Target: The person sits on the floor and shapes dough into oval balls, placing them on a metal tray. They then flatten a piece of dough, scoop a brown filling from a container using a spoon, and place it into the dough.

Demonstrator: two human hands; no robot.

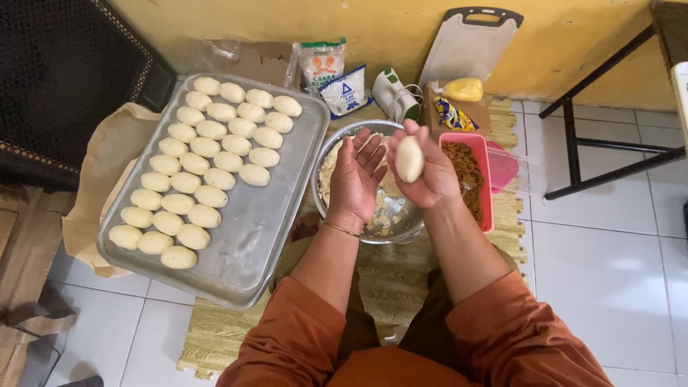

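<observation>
One oval dough piece (409,158) stands upright, long axis vertical, cupped in the right hand (428,172); the left hand (356,172) lies open, holding nothing.

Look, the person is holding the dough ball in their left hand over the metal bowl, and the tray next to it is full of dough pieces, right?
Not quite. The head view shows the dough ball in the right hand; the left hand is open and empty. Both are over the metal bowl, beside the tray of dough pieces.

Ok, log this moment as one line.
right hand: holds dough piece | left hand: open, empty | below: metal bowl | beside: tray of shaped pieces
</observation>
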